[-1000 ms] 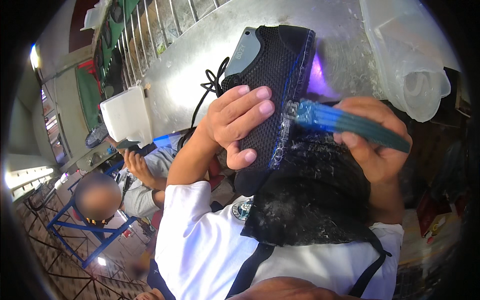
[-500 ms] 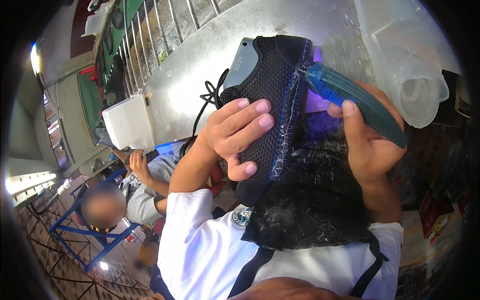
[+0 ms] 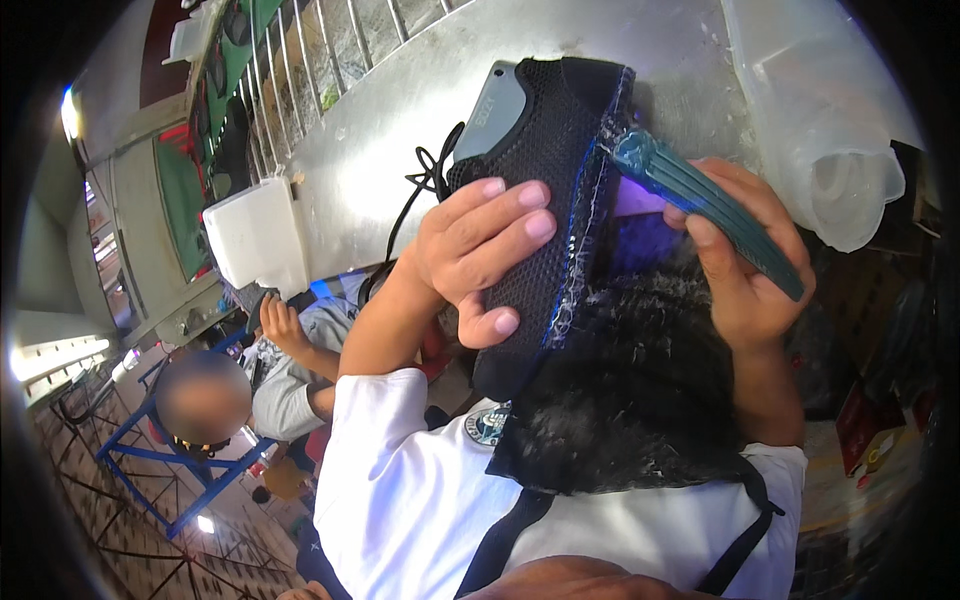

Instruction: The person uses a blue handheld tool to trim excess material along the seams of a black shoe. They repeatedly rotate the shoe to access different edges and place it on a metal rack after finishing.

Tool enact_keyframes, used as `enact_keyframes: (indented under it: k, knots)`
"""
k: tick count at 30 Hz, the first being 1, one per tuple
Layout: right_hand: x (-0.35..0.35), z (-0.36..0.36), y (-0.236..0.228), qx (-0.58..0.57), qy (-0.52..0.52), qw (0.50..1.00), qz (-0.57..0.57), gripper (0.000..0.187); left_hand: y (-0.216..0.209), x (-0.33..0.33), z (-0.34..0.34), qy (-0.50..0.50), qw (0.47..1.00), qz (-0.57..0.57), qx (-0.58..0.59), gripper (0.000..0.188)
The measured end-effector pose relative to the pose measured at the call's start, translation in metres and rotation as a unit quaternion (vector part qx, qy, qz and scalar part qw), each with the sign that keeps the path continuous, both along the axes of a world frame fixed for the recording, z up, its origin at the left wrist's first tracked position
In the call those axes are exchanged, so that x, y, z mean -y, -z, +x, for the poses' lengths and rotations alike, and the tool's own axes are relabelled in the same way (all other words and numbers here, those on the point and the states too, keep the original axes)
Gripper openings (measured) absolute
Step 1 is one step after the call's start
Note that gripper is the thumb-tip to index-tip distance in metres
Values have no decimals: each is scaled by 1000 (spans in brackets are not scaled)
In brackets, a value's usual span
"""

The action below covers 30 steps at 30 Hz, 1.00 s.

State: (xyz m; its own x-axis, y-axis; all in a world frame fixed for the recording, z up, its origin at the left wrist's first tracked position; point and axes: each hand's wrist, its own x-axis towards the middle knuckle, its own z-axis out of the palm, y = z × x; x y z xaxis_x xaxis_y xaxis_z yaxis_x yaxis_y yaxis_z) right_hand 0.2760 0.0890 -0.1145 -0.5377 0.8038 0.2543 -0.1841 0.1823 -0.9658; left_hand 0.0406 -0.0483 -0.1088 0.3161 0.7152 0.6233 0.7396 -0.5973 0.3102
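My left hand point(image 3: 480, 255) is wrapped over a black mesh shoe upper point(image 3: 555, 130) stretched on a grey shoe last point(image 3: 494, 107). Whitish stitching and a blue line run along its lower edge, and a black lace hangs at its left. In my right hand point(image 3: 750, 285) is a curved, ribbed blue-green piece that looks like a shoe sole point(image 3: 705, 195), gripped between thumb and fingers. Its far end touches or nearly touches the stitched edge near the shoe's far end; contact is hard to tell. Its near end is angled away to the right.
Under the shoe lies a metal worktop point(image 3: 400, 110) with a wire rack point(image 3: 300, 75) behind. A white container point(image 3: 255, 235) sits at left, translucent plastic point(image 3: 835, 160) at right. A black apron point(image 3: 620, 430) covers my lap. At left, a person point(image 3: 290, 375) sits beside a blue frame point(image 3: 190, 490).
Both hands have shifted slightly, with the shoe a little farther away and to the right. The sole has turned more edge-on, and its far end stays by the stitched edge.
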Motion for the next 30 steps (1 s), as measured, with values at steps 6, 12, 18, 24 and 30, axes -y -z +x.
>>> enact_keyframes:
  k: [6, 12, 18, 24, 30]
  knots:
    - [-21, 12, -10, -49, -160, 985, -32, 24, -8, -8, -5, 14, 999, -13, -28, 59]
    - [-23, 21, -2, -123, -261, 953, -96, 19, -20, -14, -6, 26, 998, -47, -42, 61]
    - [-8, 26, -7, -122, -273, 954, -39, 23, -28, -17, -4, 20, 996, -69, -55, 59]
    - [19, 32, -13, -142, -242, 960, 7, 25, -39, -19, 5, -24, 994, -94, -46, 55]
    - [1, 42, -8, -113, -154, 981, -31, 26, -49, -28, 15, -32, 995, -67, -70, 38]
